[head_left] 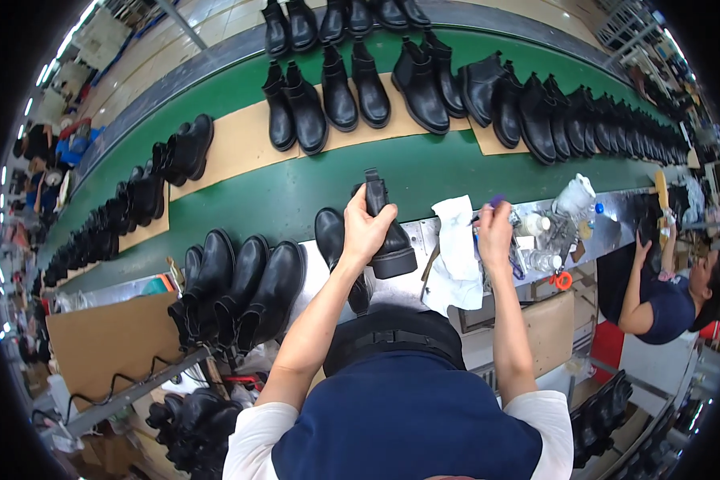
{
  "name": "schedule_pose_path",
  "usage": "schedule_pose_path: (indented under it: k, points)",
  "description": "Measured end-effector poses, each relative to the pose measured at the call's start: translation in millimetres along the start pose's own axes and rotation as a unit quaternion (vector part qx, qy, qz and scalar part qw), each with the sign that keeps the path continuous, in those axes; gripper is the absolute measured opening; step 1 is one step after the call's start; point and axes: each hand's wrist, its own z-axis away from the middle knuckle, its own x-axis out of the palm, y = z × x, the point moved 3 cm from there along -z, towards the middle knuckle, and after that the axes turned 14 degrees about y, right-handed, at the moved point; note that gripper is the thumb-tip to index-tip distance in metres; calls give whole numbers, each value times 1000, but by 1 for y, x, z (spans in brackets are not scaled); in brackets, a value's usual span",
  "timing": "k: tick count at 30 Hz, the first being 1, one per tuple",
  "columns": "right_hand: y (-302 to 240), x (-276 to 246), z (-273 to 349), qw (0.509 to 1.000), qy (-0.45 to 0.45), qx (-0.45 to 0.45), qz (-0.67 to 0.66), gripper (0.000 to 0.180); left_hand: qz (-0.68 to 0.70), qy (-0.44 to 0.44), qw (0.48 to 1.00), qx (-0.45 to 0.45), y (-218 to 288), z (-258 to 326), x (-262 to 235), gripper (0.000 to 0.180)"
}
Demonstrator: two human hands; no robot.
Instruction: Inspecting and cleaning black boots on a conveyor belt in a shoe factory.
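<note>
My left hand (368, 226) is closed around a black ankle boot (394, 258), its heel turned toward me and its shaft pointing up and away. Just left of it, on the metal bench edge, is another black boot (330, 232), partly hidden by my left forearm. My right hand (494, 232) is pinched on a small purple object (498, 200) whose kind I cannot make out. Under and beside that hand lies a crumpled white cloth (456, 256), hanging over the bench edge.
Pairs of black boots (344, 96) stand on cardboard strips along a green conveyor belt (240, 204). Several boots (260, 280) cluster at my left. Clear bottles (542, 262), a white bag (574, 194) and an orange ring (562, 281) lie at right. A co-worker (668, 304) handles a boot there.
</note>
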Motion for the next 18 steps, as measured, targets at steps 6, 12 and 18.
schedule_pose_path:
  k: [6,12,18]
  points:
    - [-119,-18,36,861,-168,119,-465,22,-10,-4,1000,-20,0,-8,7,25]
    - [-123,-8,54,874,-235,108,-410,19,-18,12,1000,-11,1,-11,8,24]
    - [-127,-7,53,912,-289,82,-279,14,-25,12,1000,-3,3,-13,7,22]
